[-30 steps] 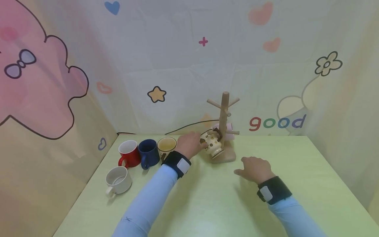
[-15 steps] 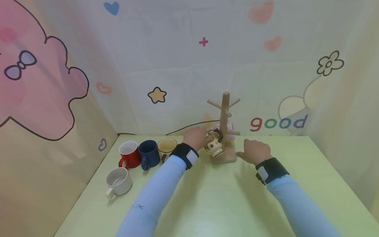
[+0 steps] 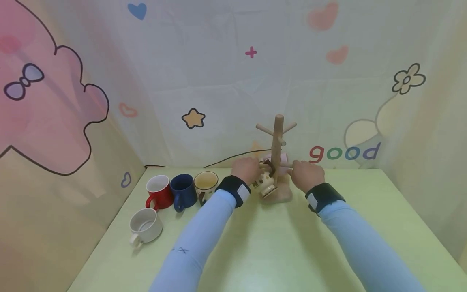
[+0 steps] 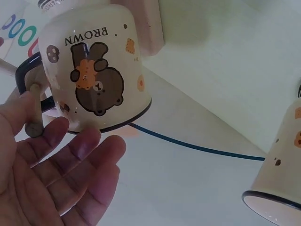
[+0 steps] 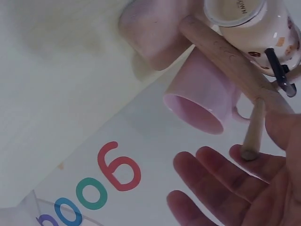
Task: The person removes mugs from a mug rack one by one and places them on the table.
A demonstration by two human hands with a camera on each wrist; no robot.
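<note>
My left hand [image 3: 245, 169] is at the lower left peg of a wooden mug tree [image 3: 276, 140]. In the left wrist view, its thumb and index finger pinch that peg [image 4: 35, 110] near the tip, the other fingers spread. From the same peg a cream mug [image 4: 96, 61] with a brown bear hangs tilted by its dark handle. On the other side, my right hand [image 3: 308, 176] pinches the lower right peg [image 5: 255, 127] between thumb and index finger. A pink mug [image 5: 195, 92] hangs behind the post, partly hidden in the head view.
At the left of the table [image 3: 262, 251] stand a red mug [image 3: 165, 198], a blue mug [image 3: 187, 190] and another cream mug [image 3: 206, 184]. A white mug [image 3: 151, 231] is in front of them. A printed curtain [image 3: 219, 61] hangs close behind the mug tree.
My left hand has slid right, off the cream mug's body to the peg end. My right hand has moved up and left from over the table to the right peg.
</note>
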